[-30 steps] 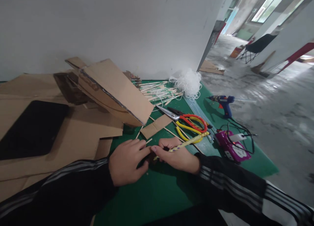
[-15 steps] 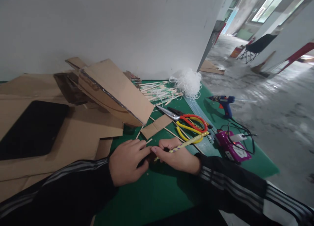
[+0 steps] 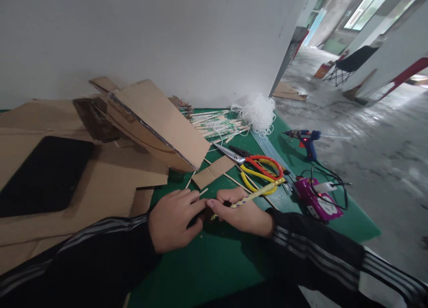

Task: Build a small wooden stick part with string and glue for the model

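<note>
My right hand (image 3: pixel 244 212) is closed round a slim yellow patterned pen (image 3: pixel 259 193), which slants up to the right, its lower end between my two hands. My left hand (image 3: pixel 177 219) is closed beside it, fingers bent, the fingertips meeting my right thumb. What the left fingers grip is hidden in shadow. A short thin wooden stick (image 3: pixel 203 192) pokes out just beyond them. Past my hands lie a cardboard strip (image 3: pixel 214 172) and scissors with orange handles (image 3: pixel 267 163), which overlap a yellow-handled tool (image 3: pixel 249 181).
A folded cardboard structure (image 3: pixel 160 121) leans on cardboard sheets (image 3: pixel 113 201) at left, near a black flat panel (image 3: pixel 47 176). Thin sticks (image 3: pixel 217 125) and tangled white string (image 3: pixel 257 114) lie by the wall. At right are a blue glue gun (image 3: pixel 306 141) and a purple power strip (image 3: pixel 317 201).
My hands and the pen stay practically where they were. A red light now shows on the glue gun.
</note>
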The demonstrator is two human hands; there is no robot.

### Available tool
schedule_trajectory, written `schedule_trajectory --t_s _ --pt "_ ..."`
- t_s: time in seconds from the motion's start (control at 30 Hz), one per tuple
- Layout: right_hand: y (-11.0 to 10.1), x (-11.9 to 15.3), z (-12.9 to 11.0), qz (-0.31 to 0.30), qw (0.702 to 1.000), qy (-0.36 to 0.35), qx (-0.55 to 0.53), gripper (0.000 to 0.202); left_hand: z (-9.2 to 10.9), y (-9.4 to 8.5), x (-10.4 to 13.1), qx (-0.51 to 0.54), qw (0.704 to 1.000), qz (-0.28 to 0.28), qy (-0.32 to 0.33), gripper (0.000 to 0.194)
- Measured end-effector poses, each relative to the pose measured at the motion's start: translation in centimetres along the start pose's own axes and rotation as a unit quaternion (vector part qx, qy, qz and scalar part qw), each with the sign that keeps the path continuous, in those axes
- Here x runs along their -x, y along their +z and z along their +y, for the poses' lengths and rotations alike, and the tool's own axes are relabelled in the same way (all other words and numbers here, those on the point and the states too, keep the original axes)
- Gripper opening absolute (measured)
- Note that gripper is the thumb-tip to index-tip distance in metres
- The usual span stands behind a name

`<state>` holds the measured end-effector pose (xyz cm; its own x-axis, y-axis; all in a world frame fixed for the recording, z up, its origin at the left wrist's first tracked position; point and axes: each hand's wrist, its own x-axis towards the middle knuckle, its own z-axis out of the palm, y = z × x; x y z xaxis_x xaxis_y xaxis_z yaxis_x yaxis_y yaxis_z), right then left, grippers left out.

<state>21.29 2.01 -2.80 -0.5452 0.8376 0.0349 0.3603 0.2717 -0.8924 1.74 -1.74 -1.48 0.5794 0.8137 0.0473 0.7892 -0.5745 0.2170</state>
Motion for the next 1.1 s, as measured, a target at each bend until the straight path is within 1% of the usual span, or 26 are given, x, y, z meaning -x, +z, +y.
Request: schedule_trajectory --t_s 0.23,0.47,0.87,1.1 --pt "0.07 0.02 -0.11 -0.005 1.000 0.007 -0.014 0.038 0.05 -0.07 0.00 -0.001 1.000 -0.009 -0.004 0.015" --pt "0.00 -0.04 -0.19 -0.002 1.000 -0.001 -0.010 0.038 -0.01 0.00 -0.12 0.002 1.000 -0.017 -0.008 0.015" --pt "0.03 -0.02 -0.12 -0.005 1.000 -0.002 -0.019 0.038 0.01 0.08 0.07 0.010 1.000 -0.013 -0.012 0.015" --pt "-0.18 -0.02 -0.32 -0.010 1.000 -0.011 -0.027 0.038 -0.05 -0.08 -0.06 0.016 1.000 -0.021 -0.012 0.015"
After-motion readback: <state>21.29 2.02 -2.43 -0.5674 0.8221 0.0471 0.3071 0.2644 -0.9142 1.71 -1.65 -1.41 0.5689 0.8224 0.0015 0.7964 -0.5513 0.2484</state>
